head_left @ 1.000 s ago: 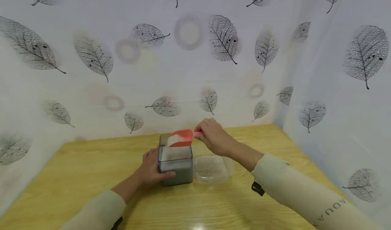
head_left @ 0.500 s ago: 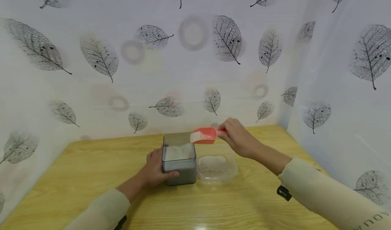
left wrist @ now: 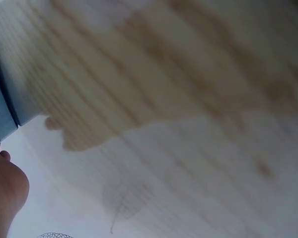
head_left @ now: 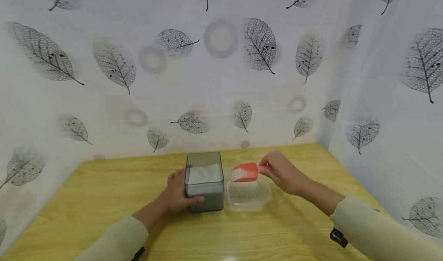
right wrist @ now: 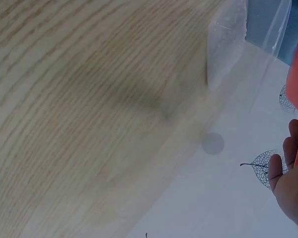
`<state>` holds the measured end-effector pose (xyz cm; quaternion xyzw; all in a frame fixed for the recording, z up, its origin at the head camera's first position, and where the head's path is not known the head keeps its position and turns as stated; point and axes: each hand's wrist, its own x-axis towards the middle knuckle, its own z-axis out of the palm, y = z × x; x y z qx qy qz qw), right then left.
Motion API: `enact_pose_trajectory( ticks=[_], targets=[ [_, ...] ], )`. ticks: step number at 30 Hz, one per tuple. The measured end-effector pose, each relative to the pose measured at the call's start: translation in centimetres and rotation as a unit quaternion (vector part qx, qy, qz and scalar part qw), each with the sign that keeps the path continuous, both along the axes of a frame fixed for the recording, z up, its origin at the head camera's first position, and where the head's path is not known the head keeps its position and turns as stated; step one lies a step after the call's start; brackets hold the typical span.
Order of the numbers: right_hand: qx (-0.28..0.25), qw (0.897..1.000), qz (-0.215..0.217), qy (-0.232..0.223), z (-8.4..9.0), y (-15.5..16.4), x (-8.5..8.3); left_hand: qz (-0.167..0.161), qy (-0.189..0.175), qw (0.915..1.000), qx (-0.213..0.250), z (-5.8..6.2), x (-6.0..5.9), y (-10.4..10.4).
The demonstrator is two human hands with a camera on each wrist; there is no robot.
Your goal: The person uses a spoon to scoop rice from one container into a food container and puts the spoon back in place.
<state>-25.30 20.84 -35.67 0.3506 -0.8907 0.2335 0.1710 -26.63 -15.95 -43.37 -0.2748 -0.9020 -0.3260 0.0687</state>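
Observation:
In the head view my right hand [head_left: 283, 174] grips the pink handle of a red scoop [head_left: 252, 171]. White grains lie in the scoop, which hangs over a clear plastic container [head_left: 249, 206] that also has white grains in it. My left hand [head_left: 178, 195] holds a grey see-through storage box [head_left: 206, 197] by its left side, thumb across the front. The box has no lid on and is partly filled with white grains. Fingers and the red scoop [right wrist: 297, 82] show at the right wrist view's right edge. The left wrist view catches only a corner of the box [left wrist: 1, 106].
Both containers stand side by side on a yellow wood-grain table [head_left: 221, 234]. Behind it and on the right hang pale sheets [head_left: 221, 80] printed with dark leaves.
My right hand has carried the scoop of grains from over the grey box to the right, then down over the clear container. The left hand stays on the box.

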Motion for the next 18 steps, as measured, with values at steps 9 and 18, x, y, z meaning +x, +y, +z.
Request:
enact_pose_trajectory(
  ticks=[9,18],
  targets=[
    [0.020,1.000,0.006,-0.015,-1.3,0.6,0.6,0.004,-0.006,1.0000,-0.004,0.0,0.1,0.0],
    [0.072,0.997,0.024,-0.010,-1.5,0.9,0.8,0.005,-0.011,0.9999,-0.010,-0.1,0.1,0.1]
  ],
)
